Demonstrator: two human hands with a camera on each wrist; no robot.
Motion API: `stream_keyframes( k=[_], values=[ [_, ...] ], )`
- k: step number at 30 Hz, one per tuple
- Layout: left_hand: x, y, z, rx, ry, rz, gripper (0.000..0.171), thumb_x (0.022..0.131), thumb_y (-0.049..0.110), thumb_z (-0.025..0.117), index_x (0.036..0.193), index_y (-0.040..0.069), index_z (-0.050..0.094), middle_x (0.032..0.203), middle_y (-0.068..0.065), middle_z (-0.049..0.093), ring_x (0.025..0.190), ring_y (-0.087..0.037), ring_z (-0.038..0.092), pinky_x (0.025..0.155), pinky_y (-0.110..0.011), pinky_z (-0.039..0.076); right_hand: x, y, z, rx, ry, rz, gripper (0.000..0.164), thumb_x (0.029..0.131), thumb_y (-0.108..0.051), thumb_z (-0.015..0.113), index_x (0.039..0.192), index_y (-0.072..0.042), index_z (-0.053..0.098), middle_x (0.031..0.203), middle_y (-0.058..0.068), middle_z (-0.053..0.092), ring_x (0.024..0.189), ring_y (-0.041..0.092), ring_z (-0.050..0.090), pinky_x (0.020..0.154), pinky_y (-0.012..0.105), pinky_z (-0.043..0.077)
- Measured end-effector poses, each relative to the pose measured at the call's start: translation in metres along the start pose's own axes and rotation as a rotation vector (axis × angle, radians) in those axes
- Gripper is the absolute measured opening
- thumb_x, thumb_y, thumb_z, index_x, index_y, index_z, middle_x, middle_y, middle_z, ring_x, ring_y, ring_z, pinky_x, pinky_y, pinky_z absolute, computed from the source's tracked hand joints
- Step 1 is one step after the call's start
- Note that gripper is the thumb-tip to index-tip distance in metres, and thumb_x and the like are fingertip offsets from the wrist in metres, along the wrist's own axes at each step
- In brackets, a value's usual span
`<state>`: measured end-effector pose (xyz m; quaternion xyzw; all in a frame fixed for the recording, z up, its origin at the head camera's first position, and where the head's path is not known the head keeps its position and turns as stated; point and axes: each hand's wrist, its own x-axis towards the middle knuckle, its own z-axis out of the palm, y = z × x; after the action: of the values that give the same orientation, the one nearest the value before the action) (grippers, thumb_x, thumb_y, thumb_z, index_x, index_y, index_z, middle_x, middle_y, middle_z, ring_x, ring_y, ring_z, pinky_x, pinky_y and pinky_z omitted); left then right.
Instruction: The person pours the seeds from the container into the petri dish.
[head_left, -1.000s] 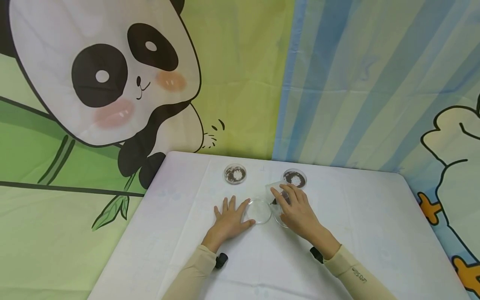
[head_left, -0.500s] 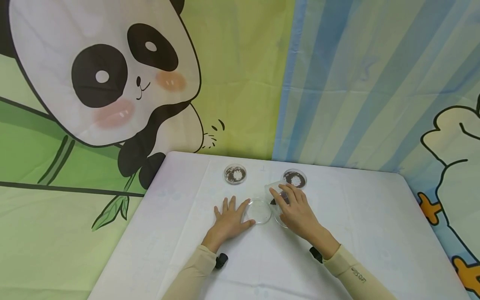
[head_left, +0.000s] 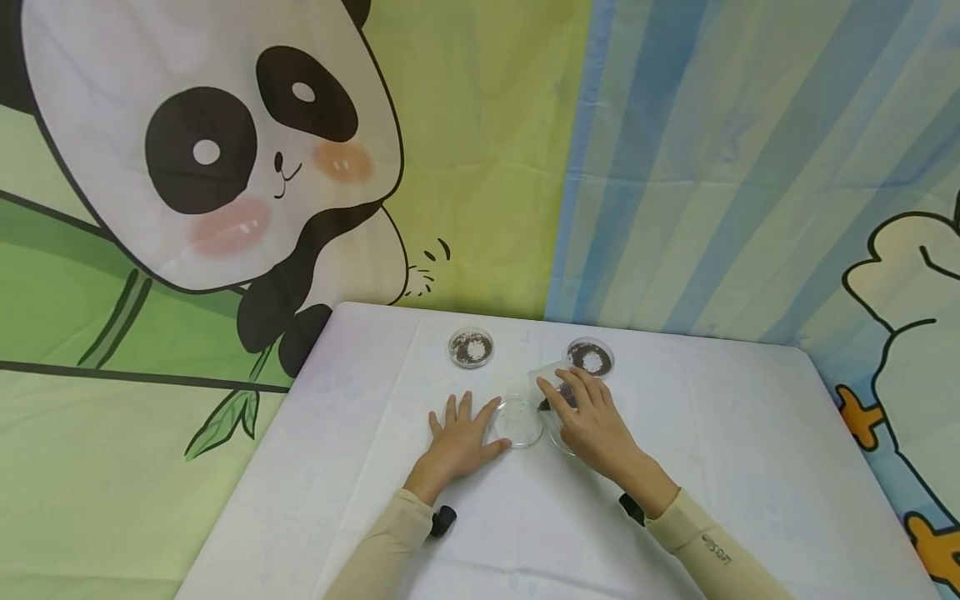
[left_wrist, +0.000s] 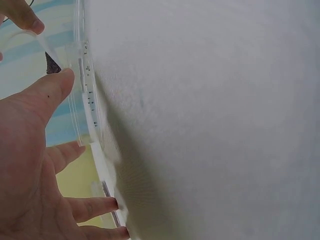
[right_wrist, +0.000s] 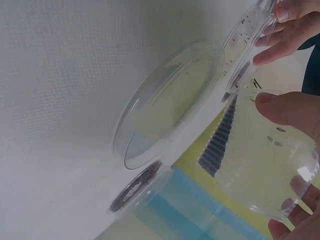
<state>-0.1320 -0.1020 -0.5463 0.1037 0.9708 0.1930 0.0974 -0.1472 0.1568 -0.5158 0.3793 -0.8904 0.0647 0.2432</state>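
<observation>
In the head view my right hand [head_left: 597, 423] grips a clear plastic cup [right_wrist: 265, 160] tilted on its side, with dark granules [right_wrist: 220, 137] along its lower wall. The cup's mouth is turned toward a clear petri dish [head_left: 519, 423], where a scatter of small dark specks shows. My left hand [head_left: 459, 446] lies spread on the left of this dish, thumb and index finger straight and touching its rim. Below the right hand a clear round lid or second dish [right_wrist: 167, 107] lies on the table, partly hidden in the head view.
Two petri dishes stand farther back on the white table [head_left: 720, 433]: one dish [head_left: 471, 347] at left, another dish [head_left: 590, 357] at right behind the cup. Both hold dark granules around a white patch. A printed cartoon curtain [head_left: 480, 167] hangs behind the table's far edge.
The right hand tilts the cup very slightly more toward the dish. Faint dark specks now show in the dish. The left hand keeps its place.
</observation>
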Motion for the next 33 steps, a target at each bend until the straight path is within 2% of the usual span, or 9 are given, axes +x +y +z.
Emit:
stream_keyframes(
  k=[17, 33],
  values=[
    [0.0016, 0.0004, 0.0001, 0.008, -0.005, -0.006, 0.078, 0.09, 0.063, 0.061, 0.157, 0.031, 0.036, 0.159, -0.027, 0.022, 0.145, -0.054, 0.011, 0.104, -0.079, 0.01, 0.0005, 0.0002, 0.0006, -0.02, 0.011, -0.012, 0.096, 0.064, -0.011, 0.09, 0.149, -0.01, 0.046, 0.143, 0.026, 0.043, 0.131, 0.048, 0.04, 0.1, 0.06, 0.037],
    [-0.0004, 0.0012, -0.0007, -0.001, 0.001, 0.0, 0.077, 0.09, 0.063, 0.062, 0.156, 0.029, 0.038, 0.158, -0.028, 0.024, 0.144, -0.055, 0.014, 0.103, -0.079, 0.012, 0.0009, -0.0001, 0.0022, -0.017, 0.027, -0.017, 0.094, 0.066, -0.01, 0.087, 0.15, -0.01, 0.044, 0.143, 0.026, 0.044, 0.131, 0.047, 0.04, 0.1, 0.06, 0.038]
  ],
)
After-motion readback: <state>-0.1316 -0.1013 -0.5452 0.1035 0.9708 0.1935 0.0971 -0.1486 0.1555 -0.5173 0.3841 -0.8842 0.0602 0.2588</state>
